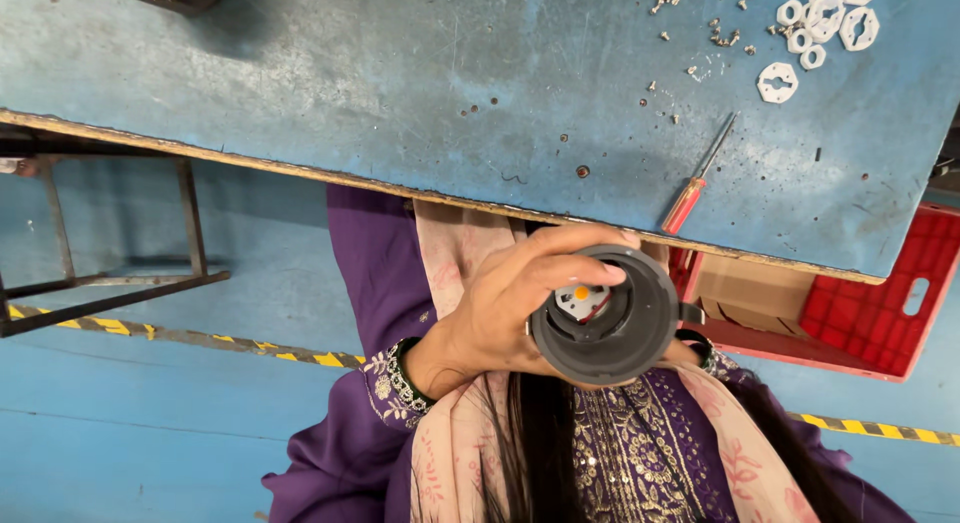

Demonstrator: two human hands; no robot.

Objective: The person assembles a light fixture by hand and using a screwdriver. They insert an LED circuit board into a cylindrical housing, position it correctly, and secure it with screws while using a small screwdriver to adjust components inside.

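- Grey and round, a plastic lamp housing (605,318) sits in front of the person's chest, below the near edge of the surface (300,93), its open side facing the camera.
- Inside the housing a small white part with an orange dot (580,299) shows.
- Left hand (505,308) wraps around the housing from the left, fingers curled over its upper rim, thumb side underneath.
- Right hand (688,353) is almost wholly hidden behind the housing; only a sliver shows at the lower right, so I cannot tell how it grips.
- On the blue surface lie a red-handled screwdriver (695,183), scattered small screws (715,33) and white plastic rings (815,23) at the far right.
- A red crate (870,313) holding a cardboard box (750,288) stands under the surface's right end.
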